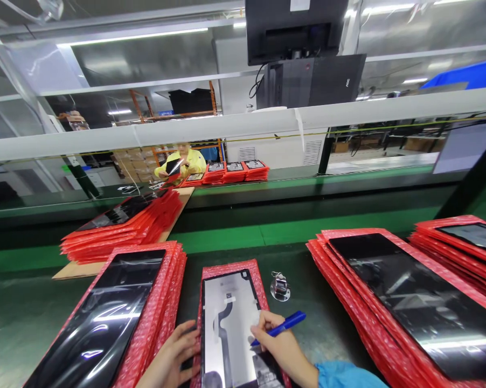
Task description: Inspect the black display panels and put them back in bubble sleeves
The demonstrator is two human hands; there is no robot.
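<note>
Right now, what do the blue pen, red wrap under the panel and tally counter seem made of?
Blue pen: probably smooth plastic, from its even colour.
Red bubble wrap: seemingly plastic film, from its dimpled, glossy surface.
Tally counter: likely chromed metal, from its mirror-like shine.

Spreads left hand (175, 353) slightly, bottom left of centre; curls blue-sleeved right hand (282, 345) into a pinch, lower centre-right.

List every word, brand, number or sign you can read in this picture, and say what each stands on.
"AOC": on the dark casing below the black monitor.
Too small or blurred to read: faint print on the silver-backed panel; marks on the small metal device; anything on the monitor's white label.
</note>
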